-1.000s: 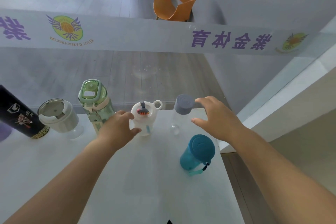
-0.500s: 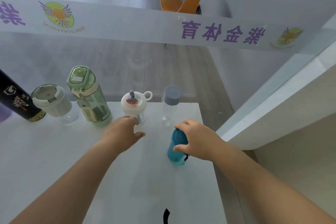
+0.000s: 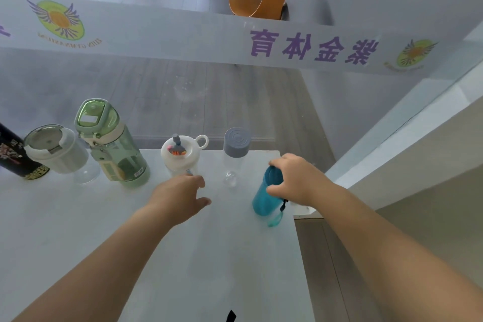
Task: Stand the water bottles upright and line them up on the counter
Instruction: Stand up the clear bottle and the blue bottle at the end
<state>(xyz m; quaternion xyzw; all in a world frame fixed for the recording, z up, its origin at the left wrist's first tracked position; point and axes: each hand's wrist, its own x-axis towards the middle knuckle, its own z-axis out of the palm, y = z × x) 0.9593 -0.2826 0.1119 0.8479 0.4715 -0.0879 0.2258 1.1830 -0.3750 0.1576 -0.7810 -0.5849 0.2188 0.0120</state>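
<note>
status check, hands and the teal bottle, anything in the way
Right hand has its grip on the teal bottle, upright at the counter edge. Left hand open, empty. Clear grey-capped bottle stands close left.

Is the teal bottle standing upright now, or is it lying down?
Upright, slightly tilted. The teal bottle stands on its base on the counter, and the right hand grips its lid from above.

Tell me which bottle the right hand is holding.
The teal bottle, rightmost on the counter. The right hand grips its top; the other bottles stand untouched, and the left hand holds nothing.
</note>
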